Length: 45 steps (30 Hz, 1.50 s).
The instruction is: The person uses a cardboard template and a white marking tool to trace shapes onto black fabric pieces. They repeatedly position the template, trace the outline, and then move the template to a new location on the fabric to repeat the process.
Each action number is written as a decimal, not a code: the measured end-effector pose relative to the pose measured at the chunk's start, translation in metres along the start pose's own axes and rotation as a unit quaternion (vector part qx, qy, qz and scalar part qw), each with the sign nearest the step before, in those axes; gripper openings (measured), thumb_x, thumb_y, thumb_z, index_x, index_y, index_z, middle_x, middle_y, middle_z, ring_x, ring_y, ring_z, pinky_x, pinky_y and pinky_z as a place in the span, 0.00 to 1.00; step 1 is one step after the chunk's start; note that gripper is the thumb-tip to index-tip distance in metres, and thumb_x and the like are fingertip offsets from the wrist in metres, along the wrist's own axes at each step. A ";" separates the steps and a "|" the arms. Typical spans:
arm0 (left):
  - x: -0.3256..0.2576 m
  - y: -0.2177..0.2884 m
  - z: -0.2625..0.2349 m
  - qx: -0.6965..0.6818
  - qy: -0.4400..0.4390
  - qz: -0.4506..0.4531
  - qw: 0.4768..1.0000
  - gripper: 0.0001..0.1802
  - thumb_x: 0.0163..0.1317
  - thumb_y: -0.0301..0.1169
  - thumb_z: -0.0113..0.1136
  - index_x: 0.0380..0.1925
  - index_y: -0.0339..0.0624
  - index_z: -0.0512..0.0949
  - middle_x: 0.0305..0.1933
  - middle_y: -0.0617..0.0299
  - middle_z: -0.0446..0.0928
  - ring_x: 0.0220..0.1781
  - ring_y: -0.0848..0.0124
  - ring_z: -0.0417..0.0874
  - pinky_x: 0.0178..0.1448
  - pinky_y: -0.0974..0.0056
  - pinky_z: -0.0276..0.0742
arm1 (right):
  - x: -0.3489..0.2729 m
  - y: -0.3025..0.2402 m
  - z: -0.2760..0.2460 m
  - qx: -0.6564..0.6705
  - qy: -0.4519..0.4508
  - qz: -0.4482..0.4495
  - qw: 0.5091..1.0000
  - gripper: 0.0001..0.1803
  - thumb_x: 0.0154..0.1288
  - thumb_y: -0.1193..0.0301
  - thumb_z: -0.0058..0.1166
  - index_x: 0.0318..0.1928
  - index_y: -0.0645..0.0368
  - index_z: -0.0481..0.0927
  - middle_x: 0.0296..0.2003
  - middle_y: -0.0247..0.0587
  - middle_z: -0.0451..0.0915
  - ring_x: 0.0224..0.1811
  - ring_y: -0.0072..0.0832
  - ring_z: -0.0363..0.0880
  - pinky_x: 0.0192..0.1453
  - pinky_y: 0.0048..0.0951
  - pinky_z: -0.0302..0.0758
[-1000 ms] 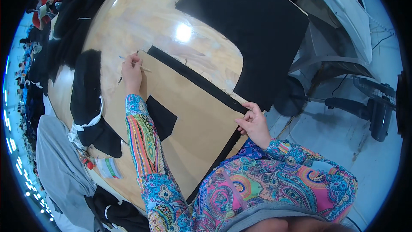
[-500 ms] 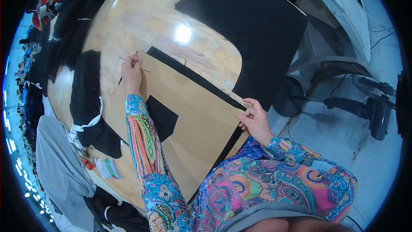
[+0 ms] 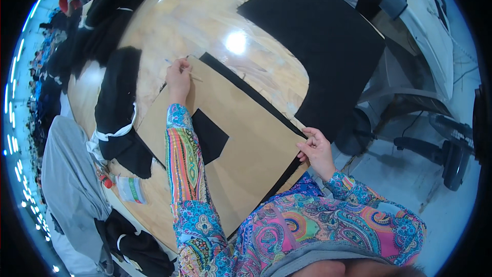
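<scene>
Right hand (image 3: pixel 319 154) first, at the right-hand corner: thumb and fingertips look pinched together on the edge of the tan pattern sheet (image 3: pixel 251 138). Up at the far corner, the left hand (image 3: pixel 179 81) is closed around a slim pen-like stick (image 3: pixel 197 77). 2 hands, 2 corners: I'd call this the lining-up step! The sheet lies on the wooden table (image 3: pixel 200 15), over black fabric (image 3: pixel 246 85) peeping out along 2 sides. Next move, in my judgement, calls for a squared edge and steady pressure, no sliding. Beside the patterned sleeve (image 3: pixel 185 164) sits a 5-sided black shape (image 3: pixel 211 138); patch or cut-out, can't tell. Further out, a curved black panel (image 3: pixel 333 51) to the right, and leftward a black bundle (image 3: pixel 121 87) wearing a white tie (image 3: pixel 115 134).
</scene>
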<state>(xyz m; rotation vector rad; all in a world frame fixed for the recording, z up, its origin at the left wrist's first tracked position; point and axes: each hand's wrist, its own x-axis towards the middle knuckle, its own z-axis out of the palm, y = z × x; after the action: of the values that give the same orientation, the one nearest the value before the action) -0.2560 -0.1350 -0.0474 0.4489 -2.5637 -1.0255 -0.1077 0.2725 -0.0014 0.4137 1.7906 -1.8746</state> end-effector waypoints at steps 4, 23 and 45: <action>0.000 0.000 0.001 -0.011 -0.001 -0.017 1.000 0.08 0.54 0.28 0.61 0.35 0.43 0.78 0.34 0.52 0.75 0.38 0.60 0.77 0.45 0.60 0.73 | -0.002 -0.004 0.002 -0.012 0.002 0.003 1.000 0.18 0.61 0.78 0.56 0.51 0.64 0.71 0.23 0.32 0.73 0.22 0.17 0.75 0.24 0.17 0.74; -0.005 0.006 -0.001 0.001 0.013 -0.027 1.000 0.07 0.52 0.29 0.62 0.33 0.45 0.78 0.34 0.54 0.76 0.40 0.59 0.77 0.47 0.59 0.73 | 0.001 -0.060 0.012 -0.555 -0.052 -0.409 0.722 0.25 0.44 0.77 0.58 0.49 0.60 0.74 0.54 0.44 0.67 0.59 0.43 0.63 0.60 0.38 0.65; -0.013 0.020 -0.005 0.031 0.136 0.043 0.989 0.08 0.57 0.33 0.57 0.36 0.46 0.79 0.29 0.56 0.78 0.39 0.60 0.78 0.46 0.57 0.73 | 0.088 -0.078 0.165 -0.737 -0.259 -0.443 0.440 0.31 0.55 0.74 0.51 0.61 0.64 0.64 0.65 0.44 0.59 0.55 0.45 0.69 0.40 0.36 0.81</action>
<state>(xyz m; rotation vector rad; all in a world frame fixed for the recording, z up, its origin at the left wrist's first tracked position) -0.2460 -0.1192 -0.0325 0.4548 -2.3537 -0.7975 -0.2026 0.0955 0.0290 -1.7611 2.3795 0.0869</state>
